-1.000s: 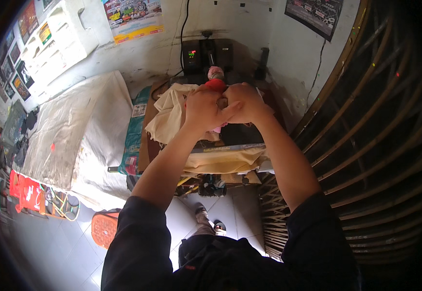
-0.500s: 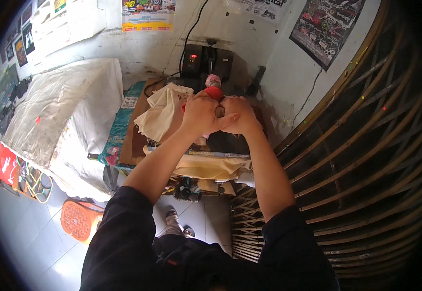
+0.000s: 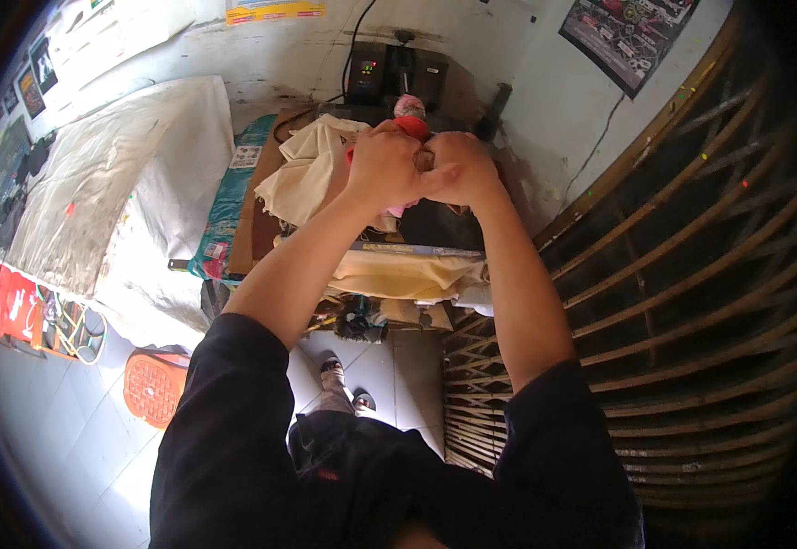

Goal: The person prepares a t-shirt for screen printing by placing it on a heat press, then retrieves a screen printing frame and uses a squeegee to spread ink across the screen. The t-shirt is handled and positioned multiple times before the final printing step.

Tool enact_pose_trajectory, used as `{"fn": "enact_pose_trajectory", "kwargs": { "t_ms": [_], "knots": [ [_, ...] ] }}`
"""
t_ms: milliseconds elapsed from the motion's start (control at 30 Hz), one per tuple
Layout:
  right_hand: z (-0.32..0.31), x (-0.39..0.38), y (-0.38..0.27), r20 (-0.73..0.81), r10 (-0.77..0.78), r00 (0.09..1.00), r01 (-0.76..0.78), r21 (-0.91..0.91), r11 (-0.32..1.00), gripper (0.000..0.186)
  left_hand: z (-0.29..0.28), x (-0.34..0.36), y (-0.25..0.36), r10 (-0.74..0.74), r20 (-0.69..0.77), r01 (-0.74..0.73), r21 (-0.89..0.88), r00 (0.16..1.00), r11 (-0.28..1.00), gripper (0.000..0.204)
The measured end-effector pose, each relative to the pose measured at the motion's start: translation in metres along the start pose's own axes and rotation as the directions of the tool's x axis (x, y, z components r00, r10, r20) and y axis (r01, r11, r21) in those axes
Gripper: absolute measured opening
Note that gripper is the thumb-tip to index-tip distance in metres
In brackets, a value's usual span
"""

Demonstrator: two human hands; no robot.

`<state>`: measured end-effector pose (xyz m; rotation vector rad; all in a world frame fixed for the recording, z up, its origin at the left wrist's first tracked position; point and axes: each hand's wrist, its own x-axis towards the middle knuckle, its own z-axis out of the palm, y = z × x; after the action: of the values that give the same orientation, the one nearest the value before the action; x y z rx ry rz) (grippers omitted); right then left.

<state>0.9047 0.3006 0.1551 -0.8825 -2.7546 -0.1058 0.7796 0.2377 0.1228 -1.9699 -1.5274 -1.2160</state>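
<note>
A red-wrapped piece (image 3: 409,126) sits mid-scene at the far edge of the hands, a pink wrap (image 3: 408,106) just beyond it. The left hand (image 3: 387,169) and right hand (image 3: 462,169) are curled side by side, thumbs meeting; whether they clamp anything cannot be told. Beige cloth (image 3: 302,169) lies left of them. Farther off stands a black machine (image 3: 368,75); to the right, a lattice gate (image 3: 673,320); near left, an orange stool (image 3: 153,389).

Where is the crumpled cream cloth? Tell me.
In the head view, the cream cloth lies above and left of centre, just left of the left hand, right of the teal sheet.
</note>
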Motion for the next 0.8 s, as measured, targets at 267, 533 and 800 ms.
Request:
{"fn": "enact_pose_trajectory", "kwargs": {
  "t_ms": [267, 533, 800],
  "knots": [
    [-0.003, -0.002, -0.001, -0.034, 0.010, 0.999, -0.010, 0.016, 1.000, 0.028, 0.001, 0.002, -0.001, -0.003, 0.029, 0.002, 0.027, 1.000, 1.000, 0.053],
    [-0.007, 0.000, -0.003, -0.031, 0.023, 0.999, -0.023, 0.001, 1.000, 0.033, 0.004, 0.004, -0.005, 0.028, -0.068, -0.029, -0.016, 0.997, 0.999, 0.053],
    [-0.008, -0.001, -0.001, -0.017, 0.042, 0.999, -0.042, -0.026, 0.999, 0.035, -0.002, 0.008, 0.000, -0.027, 0.073, 0.024, 0.043, 0.997, 0.999, 0.052]
  ]
}}
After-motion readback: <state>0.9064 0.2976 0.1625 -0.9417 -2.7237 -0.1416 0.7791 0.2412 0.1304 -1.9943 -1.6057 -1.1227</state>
